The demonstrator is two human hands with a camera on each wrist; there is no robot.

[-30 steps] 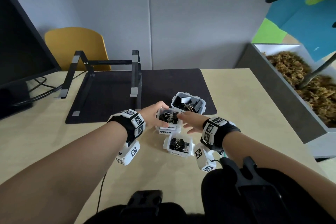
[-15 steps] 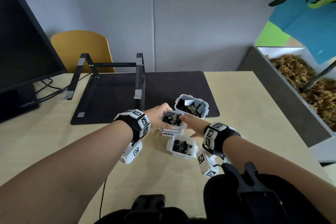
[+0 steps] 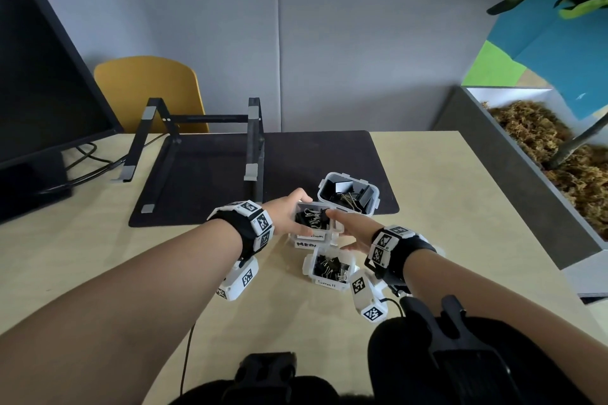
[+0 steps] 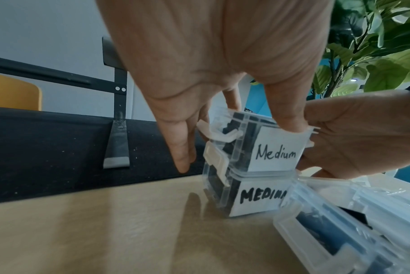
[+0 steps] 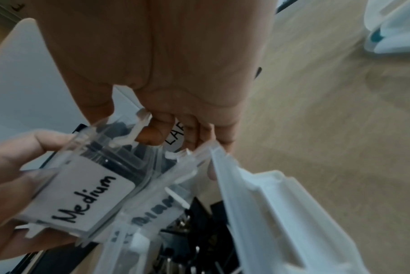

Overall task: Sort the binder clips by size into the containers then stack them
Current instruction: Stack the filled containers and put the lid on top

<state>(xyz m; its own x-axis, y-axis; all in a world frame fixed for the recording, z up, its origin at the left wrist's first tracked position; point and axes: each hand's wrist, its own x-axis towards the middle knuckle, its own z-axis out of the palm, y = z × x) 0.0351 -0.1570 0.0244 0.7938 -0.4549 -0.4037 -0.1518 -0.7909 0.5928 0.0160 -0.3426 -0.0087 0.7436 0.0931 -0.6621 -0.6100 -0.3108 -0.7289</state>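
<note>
A clear container labelled "Medium" (image 3: 312, 219) (image 4: 275, 152) (image 5: 86, 196), full of black binder clips, sits on top of a second container labelled "MEDIUM" (image 3: 304, 244) (image 4: 258, 197). My left hand (image 3: 288, 214) grips the top container's left side, thumb on its front rim. My right hand (image 3: 350, 230) holds its right side, fingers curled round the edge. A container labelled "Small" (image 3: 329, 270) stands just in front. An open container of large clips (image 3: 348, 194) stands behind on the right.
A black desk mat (image 3: 214, 181) with a black laptop stand (image 3: 197, 148) lies behind the containers. A monitor (image 3: 39, 82) is at the far left, a planter box (image 3: 533, 168) along the right edge. A yellow chair (image 3: 148, 92) stands behind the table.
Both hands have stayed on the top medium container, which now sits squarer on the lower one. The head view has shifted slightly.
</note>
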